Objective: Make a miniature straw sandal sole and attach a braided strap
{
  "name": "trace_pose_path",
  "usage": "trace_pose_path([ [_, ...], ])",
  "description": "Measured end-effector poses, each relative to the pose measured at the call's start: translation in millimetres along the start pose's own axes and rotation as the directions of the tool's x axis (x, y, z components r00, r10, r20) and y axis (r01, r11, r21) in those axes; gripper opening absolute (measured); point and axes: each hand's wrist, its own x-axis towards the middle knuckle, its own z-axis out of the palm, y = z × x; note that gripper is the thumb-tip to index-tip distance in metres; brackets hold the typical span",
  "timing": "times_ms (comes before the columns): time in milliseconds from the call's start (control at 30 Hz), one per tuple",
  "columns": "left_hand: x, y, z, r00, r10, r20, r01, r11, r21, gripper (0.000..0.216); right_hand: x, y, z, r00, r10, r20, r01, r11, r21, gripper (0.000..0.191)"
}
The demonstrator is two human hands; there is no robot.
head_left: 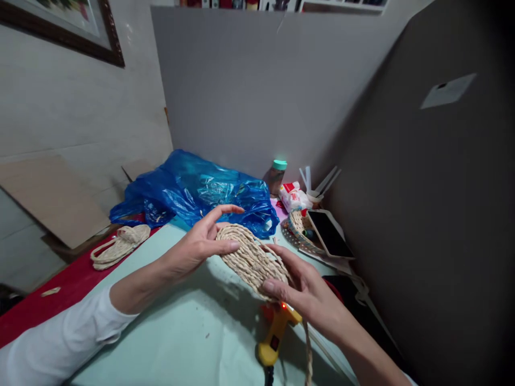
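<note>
An oval coil of pale twisted straw cord (251, 260) is held up in front of me between both hands. My left hand (209, 236) grips its far left end, thumb on top and index finger stretched out past it. At the near right end, my right hand (298, 284) clasps the coil with the thumb on its upper face and the fingers hidden beneath. A loose tail of cord (309, 354) hangs down below my right hand. Under the coil lies a yellow glue gun (273, 338) with a red light lit, its front part hidden.
A blue plastic bag (201, 185) lies at the back. A looped bundle of cord (120, 246) rests on red cloth at left. On the right are a tablet (330, 233), a woven basket (300, 230), a green-lidded jar (277, 174) and a cup of glue sticks (316, 195). Grey panels stand behind and right.
</note>
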Motion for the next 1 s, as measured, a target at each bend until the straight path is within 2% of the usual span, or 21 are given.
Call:
trace_pose_path([
  [133,-3,-6,-8,1.0,-0.004,0.015,0.002,0.991,0.133,0.043,0,3,4,0.997,0.075,0.008,-0.075,0.997,0.006,0.053],
  [233,-4,-13,-11,1.0,0.004,-0.009,-0.002,0.975,0.22,0.027,0,7,5,0.998,0.067,0.002,-0.066,0.995,-0.073,0.051],
  [367,-6,-24,-9,0.999,-0.033,-0.012,0.035,0.988,0.152,0.021,-2,9,3,0.999,-0.003,-0.053,-0.007,0.981,-0.194,0.038],
  [500,-8,-35,-7,0.995,-0.098,-0.016,0.099,0.993,0.067,0.022,-2,11,2,0.998,-0.024,-0.059,0.005,0.953,-0.303,0.035],
  [633,-12,-43,-6,0.99,-0.128,-0.052,0.133,0.985,0.11,0.023,-1,14,7,0.992,-0.089,-0.087,0.04,0.893,-0.448,0.029],
  [800,-15,-49,-4,0.984,-0.128,-0.128,0.143,0.983,0.114,0.015,-1,13,11,0.978,-0.189,-0.092,0.119,0.86,-0.497,0.028],
  [1000,-20,-54,-3,0.971,-0.181,-0.156,0.196,0.977,0.086,0.014,-2,13,11,0.971,-0.235,-0.044,0.179,0.838,-0.515,0.025],
])
